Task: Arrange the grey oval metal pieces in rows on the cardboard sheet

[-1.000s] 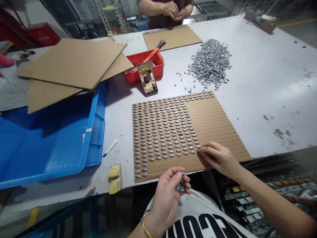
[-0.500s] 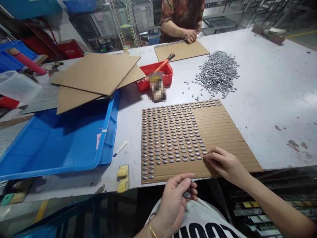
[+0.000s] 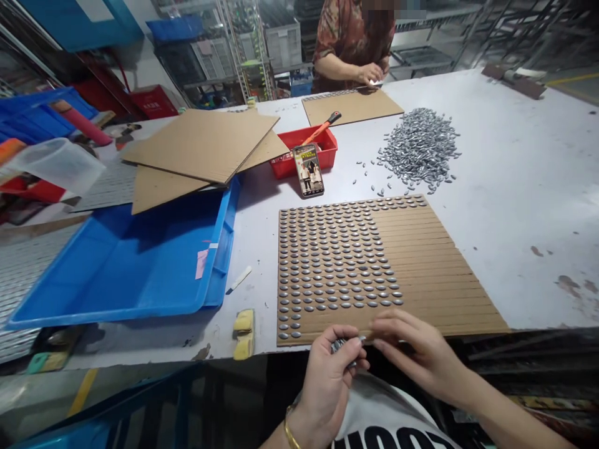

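Observation:
My left hand [image 3: 330, 380] is closed around several small grey spindle-shaped metal pieces [image 3: 344, 349], low in front of the cardboard sheet's near edge. One piece pokes out at the thumb tip. Just right of it, my right hand [image 3: 416, 349] reaches toward that piece, thumb and fingers apart, with nothing visible between them. The ridged cardboard sheet [image 3: 440, 268] lies flat on the table. Rows of the same grey pieces [image 3: 332, 255] cover its left part, one row running along the far edge. Beyond the sheet is a loose heap of these pieces [image 3: 418, 149].
A phone [image 3: 309, 171] leans on a red bin [image 3: 330, 153] holding an orange-handled tool. At left, cardboard sheets [image 3: 201, 143] rest over a blue tray [image 3: 140, 262]. A yellow block [image 3: 244, 333] lies at the table edge. A co-worker's hand [image 3: 372, 73] works over another sheet.
My right hand has left the end of a lower row and moved back beside my left hand. A piece stays at that row's end. The view has shifted slightly.

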Available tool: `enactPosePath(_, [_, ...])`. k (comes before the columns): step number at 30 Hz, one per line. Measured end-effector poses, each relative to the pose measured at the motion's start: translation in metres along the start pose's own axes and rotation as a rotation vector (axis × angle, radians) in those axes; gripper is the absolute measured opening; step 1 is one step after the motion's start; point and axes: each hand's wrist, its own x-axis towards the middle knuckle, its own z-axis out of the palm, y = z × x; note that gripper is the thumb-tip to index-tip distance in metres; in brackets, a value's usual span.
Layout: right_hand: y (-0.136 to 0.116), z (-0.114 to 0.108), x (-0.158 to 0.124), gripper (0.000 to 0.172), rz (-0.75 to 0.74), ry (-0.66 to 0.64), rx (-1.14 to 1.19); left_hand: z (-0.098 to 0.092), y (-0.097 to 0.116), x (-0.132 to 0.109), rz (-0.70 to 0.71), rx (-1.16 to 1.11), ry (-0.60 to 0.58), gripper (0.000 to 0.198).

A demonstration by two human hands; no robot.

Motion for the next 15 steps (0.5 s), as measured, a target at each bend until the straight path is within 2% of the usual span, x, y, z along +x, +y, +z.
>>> enactPosePath(2, [-0.016,0.016,0.004,0.020,0.000,-0.037,0.151,-0.002,0.002,-0.001,0.014,-0.026,0.014,0.019])
enactPosePath(7, [-0.034,0.051,0.015,0.011,0.109,0.108,0.370,-0.009,0.010,-0.007,0.083,-0.087,0.083,0.019])
enactPosePath(11, [-0.043,0.062,0.024,0.016,0.042,0.085,0.345,-0.018,0.014,-0.010,0.099,-0.168,0.056,0.015])
enactPosePath(15, [-0.049,0.065,0.031,0.026,-0.041,0.049,0.280,-0.025,0.016,-0.010,0.056,-0.216,-0.009,0.008])
